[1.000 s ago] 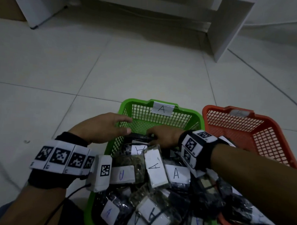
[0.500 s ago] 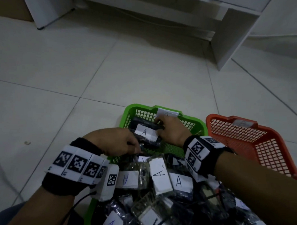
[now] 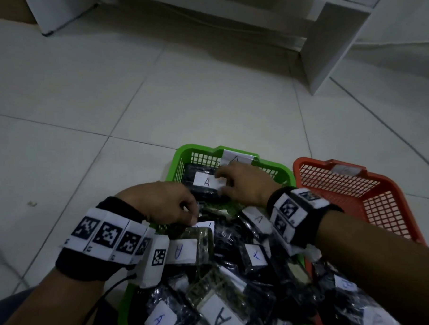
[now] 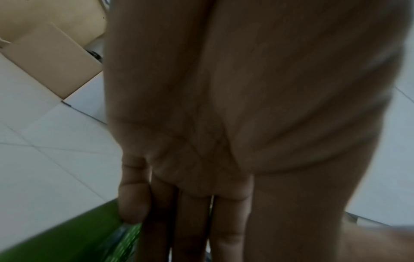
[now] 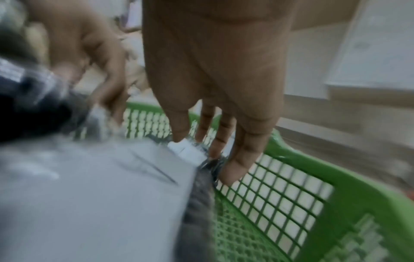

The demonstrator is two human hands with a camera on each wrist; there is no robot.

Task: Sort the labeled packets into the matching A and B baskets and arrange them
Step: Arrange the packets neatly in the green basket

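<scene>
A dark packet with a white "A" label (image 3: 206, 182) lies at the far end of the green basket (image 3: 176, 160), whose back wall carries an "A" tag (image 3: 234, 158). My right hand (image 3: 226, 181) sits on the packet's right side. In the right wrist view the right hand (image 5: 145, 127) has thumb and fingertips pinching the packet (image 5: 89, 195) at its far edge, beside the green basket mesh (image 5: 280, 195). My left hand (image 3: 189, 210) reaches down behind that packet. Its fingers (image 4: 192, 221) point straight down into the green basket (image 4: 67, 239), tips hidden.
A heap of dark packets with "A" labels (image 3: 228, 273) fills the near half of the green basket. The orange basket (image 3: 355, 183) stands to the right, its far half bare mesh, with packets (image 3: 350, 303) spilling over its near part. White furniture legs (image 3: 319, 56) stand on the tiled floor beyond.
My right hand lifted the "A" packet from the heap, carried it to the basket's far end and lowered it. My left hand left the green rim and dipped into the basket.
</scene>
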